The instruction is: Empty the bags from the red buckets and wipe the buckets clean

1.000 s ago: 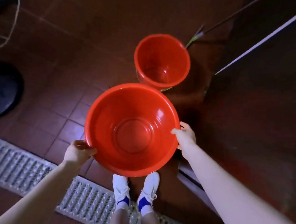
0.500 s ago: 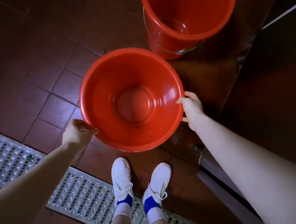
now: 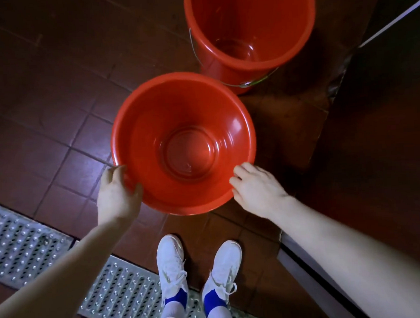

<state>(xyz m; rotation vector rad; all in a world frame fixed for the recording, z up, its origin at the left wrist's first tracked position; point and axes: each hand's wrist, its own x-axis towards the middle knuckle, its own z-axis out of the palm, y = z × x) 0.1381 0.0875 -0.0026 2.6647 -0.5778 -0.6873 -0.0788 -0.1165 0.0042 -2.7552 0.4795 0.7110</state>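
Left hand [image 3: 118,190], right hand [image 3: 255,189] grip near bucket [image 3: 177,116]; far bucket [image 3: 250,20] beyond.

A wash or utility area, with dark red floor tiles [image 3: 45,148] and a metal drain grate [image 3: 21,241].

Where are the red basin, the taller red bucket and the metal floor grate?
red basin [image 3: 188,157], head view, on its inner base.
taller red bucket [image 3: 250,23], head view, on its inner wall.
metal floor grate [image 3: 123,287], head view, on its perforated top surface.

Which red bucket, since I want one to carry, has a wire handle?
The taller bucket at top right: a wire handle hangs down its side; the wide bucket shows none.
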